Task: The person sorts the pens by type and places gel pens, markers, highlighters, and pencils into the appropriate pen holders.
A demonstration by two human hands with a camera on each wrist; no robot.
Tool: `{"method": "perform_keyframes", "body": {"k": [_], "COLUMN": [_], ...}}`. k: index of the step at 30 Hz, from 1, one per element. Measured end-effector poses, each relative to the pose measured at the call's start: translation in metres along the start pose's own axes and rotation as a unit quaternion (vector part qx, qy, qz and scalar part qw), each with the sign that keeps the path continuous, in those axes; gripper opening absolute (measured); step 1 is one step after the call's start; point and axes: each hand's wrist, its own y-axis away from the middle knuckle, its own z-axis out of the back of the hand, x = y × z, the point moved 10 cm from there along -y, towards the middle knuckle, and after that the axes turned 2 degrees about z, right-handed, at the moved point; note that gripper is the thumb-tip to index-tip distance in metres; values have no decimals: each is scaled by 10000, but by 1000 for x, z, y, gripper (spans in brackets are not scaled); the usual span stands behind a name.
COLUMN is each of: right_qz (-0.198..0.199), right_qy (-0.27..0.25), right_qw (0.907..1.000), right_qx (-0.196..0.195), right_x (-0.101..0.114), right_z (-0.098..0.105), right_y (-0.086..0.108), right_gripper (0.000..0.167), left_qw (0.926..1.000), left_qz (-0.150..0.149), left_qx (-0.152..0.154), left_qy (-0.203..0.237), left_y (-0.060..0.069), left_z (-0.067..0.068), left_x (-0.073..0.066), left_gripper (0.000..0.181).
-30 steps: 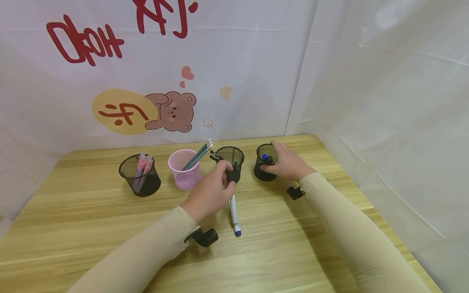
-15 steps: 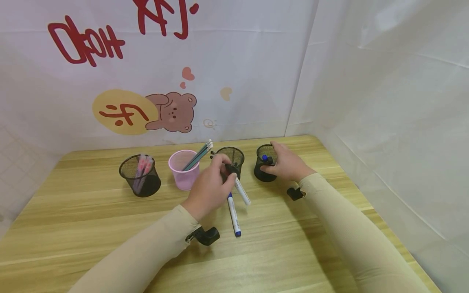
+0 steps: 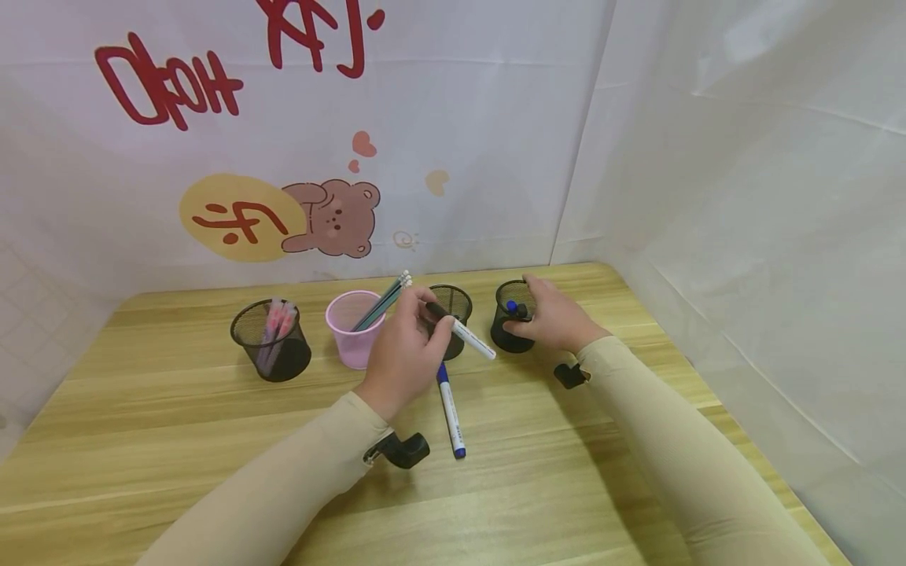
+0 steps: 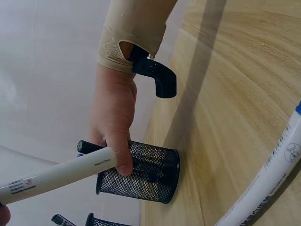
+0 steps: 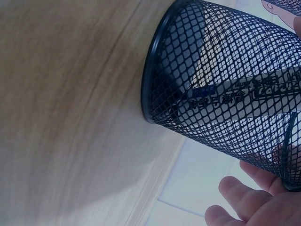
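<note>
In the head view my left hand [image 3: 402, 358] pinches a white marker [image 3: 473, 340] by its black-capped end. The marker's white end tilts down to the right, in front of the middle black mesh pen holder [image 3: 453, 347]. My right hand [image 3: 562, 314] grips the right black mesh pen holder [image 3: 510, 339], thumb in front and fingers behind; a blue end and a black end show inside it. A white marker with blue ends [image 3: 451, 413] lies on the table below my left hand. The right wrist view shows a printed marker [image 5: 244, 96] through the mesh of the gripped holder [image 5: 225, 52].
At left, a black mesh holder [image 3: 286, 362] contains pink-patterned pens [image 3: 278, 322]. Beside it, a pink holder [image 3: 354, 346] bears several green pencils [image 3: 382, 305] with white tips. White cloth walls [image 3: 495, 157] stand behind and to the right of the wooden table [image 3: 177, 440].
The black-capped marker in my left hand has come up off the table and swung its white end to the right, toward the right holder. My right hand stays on its holder.
</note>
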Motion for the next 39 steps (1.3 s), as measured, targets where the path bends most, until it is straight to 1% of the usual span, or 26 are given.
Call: {"method": "perform_keyframes", "body": {"k": [4,9,17,20,24,31,34,39], "right_qz": [-43,-74,-48,-29,-20,18,25,26], "right_qy": [8,71,57,48,-1,-72,-51,-119], "right_qw": [10000,9999,10000,10000,10000,10000,10000,9999], "right_qx": [17,41,11,-4,-18,-38,-32,-65], "right_x": [1,1,0,-1,-1,0,0,1], "right_z": [0,-1,-1,-1,-1,0,0,1], "right_y": [1,1,0,-1,-1,-1,-1,0], "right_gripper": [112,112,111,110,110,110,111,107], "left_qw": [9993,9970,9924,9907,9888,9851,9838,9823], "left_qz": [-119,-234,-111,-86,-97,-247,-225,-143], "left_qx": [-291,-696,-1150,-1296,-1457,-1689,-1763,-1864], "left_qy": [201,234,427,392,297,202,214,80], "left_y": [-2,-5,-10,-13,-17,-21,-22,-24], "left_z": [5,11,14,14,13,10,9,4], "left_x": [-2,-4,-1,0,-1,-5,-4,-1], "left_gripper": [32,34,34,34,34,31,31,31]}}
